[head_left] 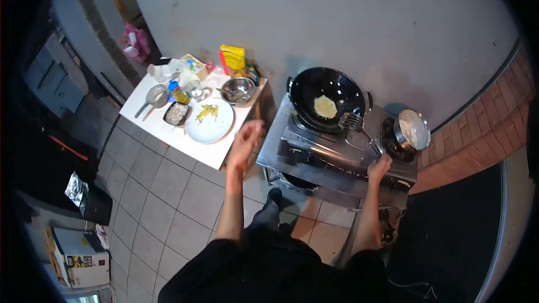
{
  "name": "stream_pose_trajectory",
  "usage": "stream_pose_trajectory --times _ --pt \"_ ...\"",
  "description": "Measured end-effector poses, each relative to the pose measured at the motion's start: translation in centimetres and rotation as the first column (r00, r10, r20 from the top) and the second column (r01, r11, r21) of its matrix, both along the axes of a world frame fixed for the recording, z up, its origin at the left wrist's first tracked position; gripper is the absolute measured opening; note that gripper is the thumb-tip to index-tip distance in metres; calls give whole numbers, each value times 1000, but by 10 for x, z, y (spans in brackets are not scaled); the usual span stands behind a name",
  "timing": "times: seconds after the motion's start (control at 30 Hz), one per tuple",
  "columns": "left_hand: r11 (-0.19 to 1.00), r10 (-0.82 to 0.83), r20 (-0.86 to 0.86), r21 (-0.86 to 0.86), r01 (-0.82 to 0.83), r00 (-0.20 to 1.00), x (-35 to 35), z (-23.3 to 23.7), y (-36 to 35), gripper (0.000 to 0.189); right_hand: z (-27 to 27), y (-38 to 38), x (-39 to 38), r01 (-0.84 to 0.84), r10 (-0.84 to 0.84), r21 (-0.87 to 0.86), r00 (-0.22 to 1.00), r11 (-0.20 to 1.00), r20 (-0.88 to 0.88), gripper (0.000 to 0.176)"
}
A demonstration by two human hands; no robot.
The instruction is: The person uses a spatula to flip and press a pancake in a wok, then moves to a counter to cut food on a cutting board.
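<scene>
In the head view my right hand (379, 168) is closed around the handle of a slotted spatula (351, 122). Its head rests over the near right side of a black wok (306, 91), which sits on the left burner. A pale yellow, round piece of food (324, 106) lies in the bottom of the wok. My left hand (245, 141) hangs in the air by the white table's right edge, fingers loosely bent and apart, holding nothing. Nearest to it is a white plate (202, 132) with yellow-green strips of food (208, 112) on it.
A metal pot (416, 129) with whitish contents stands on the right of the stove (320, 154). The white table (213, 156) also bears a steel bowl (238, 90), a black bowl (176, 113), a strainer (156, 96) and a yellow packet (233, 59). A brick ledge (469, 148) borders the right.
</scene>
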State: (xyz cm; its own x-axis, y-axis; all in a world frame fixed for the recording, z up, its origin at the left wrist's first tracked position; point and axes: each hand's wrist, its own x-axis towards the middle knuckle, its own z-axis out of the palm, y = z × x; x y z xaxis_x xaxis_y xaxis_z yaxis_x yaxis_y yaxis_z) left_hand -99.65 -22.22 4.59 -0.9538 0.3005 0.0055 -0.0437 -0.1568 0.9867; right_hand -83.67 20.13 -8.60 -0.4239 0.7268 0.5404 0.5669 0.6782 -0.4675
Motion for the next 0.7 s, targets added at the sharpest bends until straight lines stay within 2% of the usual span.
stream_pose_trajectory --times 0.03,0.07,0.1,0.13,0.2,0.23,0.33,0.4,0.47,0.5,0.57,0.63,0.67,0.7 --pt "999 37 -84 -11 -38 996 -20 8 11 25 -24 19 -6 -23 16 63 993 998 119 53" --pt "995 99 -97 33 -96 990 -41 10 24 22 -32 37 -10 -53 22 131 973 990 229 51" --pt "989 122 -28 92 -119 992 -64 11 37 22 -27 37 -11 -46 37 46 981 998 188 48" --pt "979 138 61 143 -145 989 -79 6 48 22 -20 42 -16 1 25 -101 965 995 261 45" --pt "979 154 59 123 -160 986 -107 -5 72 20 -28 35 -18 62 -80 79 963 995 259 38" --pt "981 174 37 78 -176 984 -118 -7 86 19 -24 32 -20 96 -115 84 960 992 256 38" --pt "994 89 -227 -35 -100 970 -168 -42 110 20 2 16 -23 164 -188 96 912 982 365 36" --pt "983 79 -174 -149 -106 982 -165 -22 119 24 44 -5 -28 135 -70 -130 907 982 415 44" --pt "971 -25 -184 -237 -20 983 -180 -36 120 32 28 -1 -25 168 -94 -125 885 978 457 42" --pt "970 -45 -188 -242 -2 981 -182 -33 123 32 23 3 -25 126 -81 -65 877 990 474 39" --pt "937 -5 -201 -342 -66 980 -180 -30 124 42 11 8 -20 95 -79 -7 863 995 500 36" --pt "899 -9 -274 -423 -112 962 -186 -31 125 43 31 2 -17 92 -132 106 865 990 483 30" --pt "872 -18 -292 -473 -128 956 -188 -27 126 41 47 -2 -16 98 -143 116 862 988 486 30" --pt "886 -30 -295 -450 -111 955 -190 -28 128 40 77 -15 -19 94 -128 93 853 991 506 24"
